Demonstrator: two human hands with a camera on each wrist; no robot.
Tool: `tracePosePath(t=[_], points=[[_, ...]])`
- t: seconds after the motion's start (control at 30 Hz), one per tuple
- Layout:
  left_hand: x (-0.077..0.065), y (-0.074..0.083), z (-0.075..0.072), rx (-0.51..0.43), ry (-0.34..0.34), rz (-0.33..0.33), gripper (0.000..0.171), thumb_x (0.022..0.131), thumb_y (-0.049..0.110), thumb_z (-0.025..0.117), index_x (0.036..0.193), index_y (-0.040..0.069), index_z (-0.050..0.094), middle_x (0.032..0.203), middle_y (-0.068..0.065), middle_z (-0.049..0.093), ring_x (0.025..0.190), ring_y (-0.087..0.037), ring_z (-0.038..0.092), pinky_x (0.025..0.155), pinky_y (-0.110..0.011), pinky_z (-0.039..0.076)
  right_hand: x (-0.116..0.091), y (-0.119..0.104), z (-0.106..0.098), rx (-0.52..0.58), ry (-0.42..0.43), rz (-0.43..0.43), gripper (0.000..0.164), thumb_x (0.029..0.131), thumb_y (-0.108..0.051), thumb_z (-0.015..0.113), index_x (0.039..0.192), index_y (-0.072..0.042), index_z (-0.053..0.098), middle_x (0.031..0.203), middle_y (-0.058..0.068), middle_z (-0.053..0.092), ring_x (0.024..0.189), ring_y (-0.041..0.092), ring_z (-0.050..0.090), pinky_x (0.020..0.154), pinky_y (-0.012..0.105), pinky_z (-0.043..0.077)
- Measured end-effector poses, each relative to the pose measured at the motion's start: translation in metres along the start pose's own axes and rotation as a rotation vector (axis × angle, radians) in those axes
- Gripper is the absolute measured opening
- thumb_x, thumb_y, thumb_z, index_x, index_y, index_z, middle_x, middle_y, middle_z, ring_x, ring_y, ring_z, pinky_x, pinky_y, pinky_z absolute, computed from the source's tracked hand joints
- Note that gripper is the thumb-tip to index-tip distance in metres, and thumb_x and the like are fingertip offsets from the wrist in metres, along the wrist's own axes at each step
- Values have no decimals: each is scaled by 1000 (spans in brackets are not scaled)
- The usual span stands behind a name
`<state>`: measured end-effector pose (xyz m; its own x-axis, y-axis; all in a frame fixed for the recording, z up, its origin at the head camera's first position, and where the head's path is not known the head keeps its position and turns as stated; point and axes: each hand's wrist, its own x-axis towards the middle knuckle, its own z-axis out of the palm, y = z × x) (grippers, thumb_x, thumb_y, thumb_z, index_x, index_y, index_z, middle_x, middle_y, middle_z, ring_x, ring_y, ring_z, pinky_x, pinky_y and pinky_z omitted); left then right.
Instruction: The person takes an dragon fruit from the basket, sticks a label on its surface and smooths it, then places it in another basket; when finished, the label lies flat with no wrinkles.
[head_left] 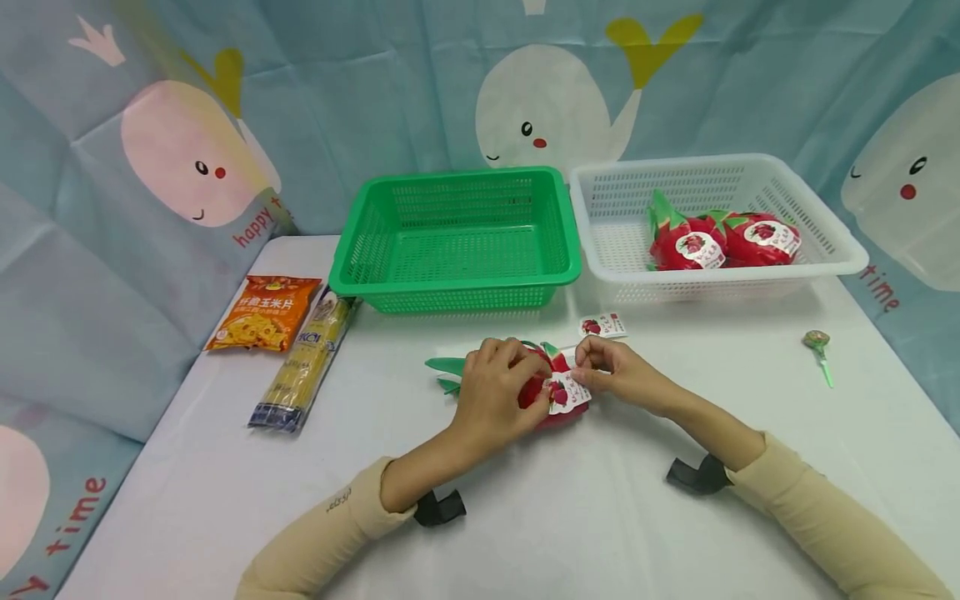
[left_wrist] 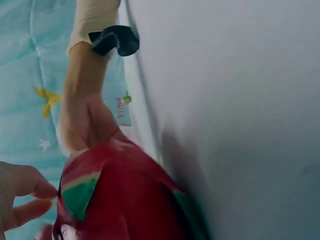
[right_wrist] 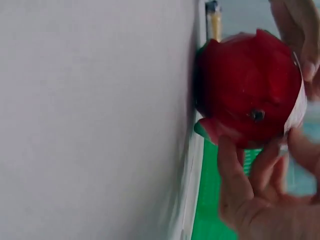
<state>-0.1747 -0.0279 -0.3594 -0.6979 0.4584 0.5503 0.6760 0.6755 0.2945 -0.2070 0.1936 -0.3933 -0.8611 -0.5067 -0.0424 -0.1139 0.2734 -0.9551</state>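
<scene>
A red toy dragon fruit [head_left: 555,412] with green leaf tips lies on the white table, partly covered by the hands. My left hand [head_left: 495,387] arches over it and holds it from the left, fingers bent. On its upper right side sits a white label [head_left: 567,393] with a dragon fruit picture. The thumb and finger of my right hand [head_left: 618,375] pinch the label's right edge against the fruit. In the right wrist view, the fruit [right_wrist: 245,85] shows its round end, with the label [right_wrist: 298,110] at its side. The left wrist view shows the fruit [left_wrist: 130,195] between both hands.
Behind the hands stand a green basket [head_left: 453,297] and a white basket [head_left: 720,277] holding two labelled dragon fruits [head_left: 690,242]. Another label [head_left: 602,325] lies near the fruit. Orange snack bag [head_left: 264,312] and noodle pack [head_left: 303,367] lie left; a lollipop [head_left: 817,342] lies right.
</scene>
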Motion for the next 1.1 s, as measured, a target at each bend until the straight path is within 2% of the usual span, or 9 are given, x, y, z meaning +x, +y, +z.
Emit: tracePosePath(t=[0.1, 0.23, 0.33, 0.4, 0.57, 0.63, 0.7, 0.9, 1.1], points=[[-3, 0, 6, 11, 13, 87, 19, 74, 27, 75, 91, 21, 73, 100, -1, 60, 101, -20, 53, 81, -37, 47, -3, 1, 1, -25, 81, 39, 15, 91, -13, 56, 92, 0, 47, 80, 6, 52, 75, 10, 54, 68, 25, 54], [-9, -3, 9, 12, 16, 150, 31, 72, 31, 77, 100, 19, 71, 110, -7, 62, 110, -30, 54, 85, -49, 49, -7, -4, 8, -105, 120, -32, 22, 85, -17, 66, 90, -5, 48, 95, 6, 51, 96, 19, 55, 78, 30, 53], [-13, -5, 8, 19, -22, 144, 40, 70, 33, 79, 105, 17, 67, 118, -8, 59, 117, -39, 50, 87, -61, 46, -6, -4, 13, -128, 52, -77, 30, 81, -21, 71, 87, -7, 45, 97, 4, 49, 100, 20, 53, 78, 27, 49], [-16, -7, 7, 42, -58, 144, 45, 70, 36, 78, 108, 15, 64, 123, -9, 56, 122, -41, 46, 88, -63, 43, -4, 1, 12, -87, -29, -46, 30, 83, -22, 69, 86, -9, 42, 93, 2, 48, 94, 16, 52, 74, 23, 48], [-19, -17, 5, 188, -136, 211, 56, 75, 43, 73, 119, 12, 55, 131, -13, 48, 125, -41, 41, 89, -59, 46, -2, 12, -1, 160, -193, 65, 14, 93, -13, 53, 89, -4, 43, 89, 3, 47, 88, 11, 54, 79, 26, 54], [-18, -24, 3, 278, -166, 243, 67, 74, 47, 72, 125, 11, 49, 132, -16, 46, 123, -41, 42, 90, -54, 48, -3, 11, -1, 216, -156, 69, 13, 94, -12, 52, 93, -2, 44, 92, 4, 46, 91, 12, 56, 84, 32, 54], [-17, -32, 1, 358, -187, 262, 76, 72, 51, 72, 130, 11, 44, 132, -17, 44, 120, -40, 45, 91, -48, 49, -3, 6, 4, 188, -76, 19, 20, 91, -12, 58, 102, -1, 45, 101, 6, 47, 98, 17, 57, 86, 34, 53], [-15, -47, 1, 380, -179, 284, 68, 77, 49, 69, 135, 31, 40, 126, -19, 44, 114, -39, 49, 85, -41, 53, 5, -6, 22, -129, 88, -211, 65, 80, -17, 72, 135, -5, 39, 134, 13, 46, 113, 29, 56, 88, 30, 52], [-16, -47, 3, 363, -156, 306, 64, 78, 45, 70, 133, 40, 39, 125, -20, 44, 115, -39, 46, 83, -42, 54, 5, -3, 23, -358, 298, -427, 51, 70, -1, 75, 119, -3, 61, 115, 15, 64, 97, 13, 65, 72, 16, 54]])
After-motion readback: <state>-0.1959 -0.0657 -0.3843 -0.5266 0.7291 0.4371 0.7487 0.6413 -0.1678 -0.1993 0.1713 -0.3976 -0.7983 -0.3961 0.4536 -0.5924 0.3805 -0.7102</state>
